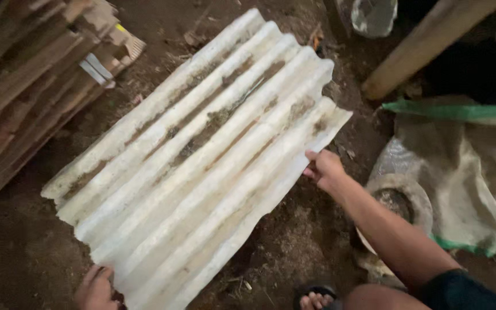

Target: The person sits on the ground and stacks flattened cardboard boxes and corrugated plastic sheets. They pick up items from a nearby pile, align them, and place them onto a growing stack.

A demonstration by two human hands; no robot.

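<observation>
A white corrugated roofing sheet point(202, 155), streaked with brown dirt in its grooves, lies slanted over the dirt ground. My right hand point(322, 169) grips its right edge about halfway along. At the bottom left, my left hand point(96, 289) holds the sheet's near corner, partly cut off by the frame. A second corrugated sheet seems to lie under the top one, its edge showing along the left.
A stack of flattened cardboard point(30, 74) lies at the upper left. A wooden post point(426, 46) leans at the upper right. A dirty plastic sack with green trim point(460, 155) and a round bowl-like object point(400, 201) sit on the right. My sandalled foot point(317, 298) is at the bottom.
</observation>
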